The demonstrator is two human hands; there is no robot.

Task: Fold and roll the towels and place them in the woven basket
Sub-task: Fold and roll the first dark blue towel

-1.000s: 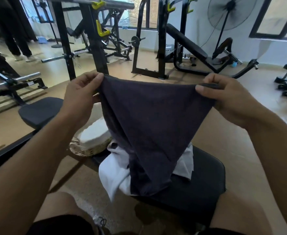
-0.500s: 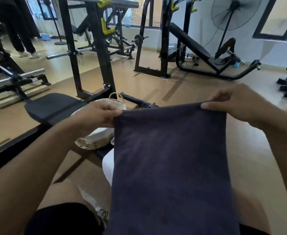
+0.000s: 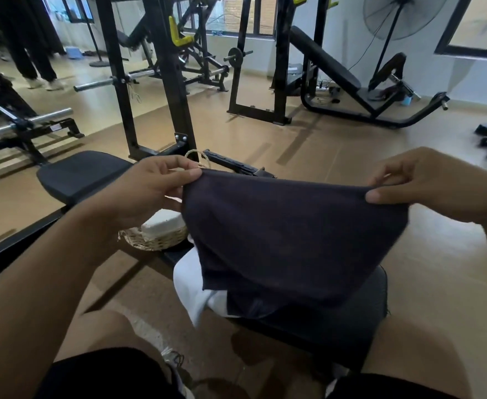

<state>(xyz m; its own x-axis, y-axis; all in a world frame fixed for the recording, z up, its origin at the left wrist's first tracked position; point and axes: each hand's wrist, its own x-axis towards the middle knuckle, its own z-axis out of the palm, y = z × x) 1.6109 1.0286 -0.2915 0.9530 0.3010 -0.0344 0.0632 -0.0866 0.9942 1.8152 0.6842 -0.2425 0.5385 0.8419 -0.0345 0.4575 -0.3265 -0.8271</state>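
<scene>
A: Both hands up now. The left hand (image 3: pixel 150 187) pinches one top corner of the dark towel (image 3: pixel 288 240), thumb against fingers (image 3: pixel 190 175).

B: And the right hand (image 3: pixel 426 182) pinches the other corner, thumb underneath, fingers curled over the edge.

A: The towel hangs between them, its lower end draped on the worktop (image 3: pixel 360 321).

B: There's a white towel (image 3: pixel 196 289) under it, spilling off the near left edge.

A: The basket (image 3: pixel 153 240) sits further along the worktop, just beyond the white towel, with a folded white bundle (image 3: pixel 163 224) inside.

B: Its rope handle (image 3: pixel 196 156) pokes up behind the left hand.
</scene>
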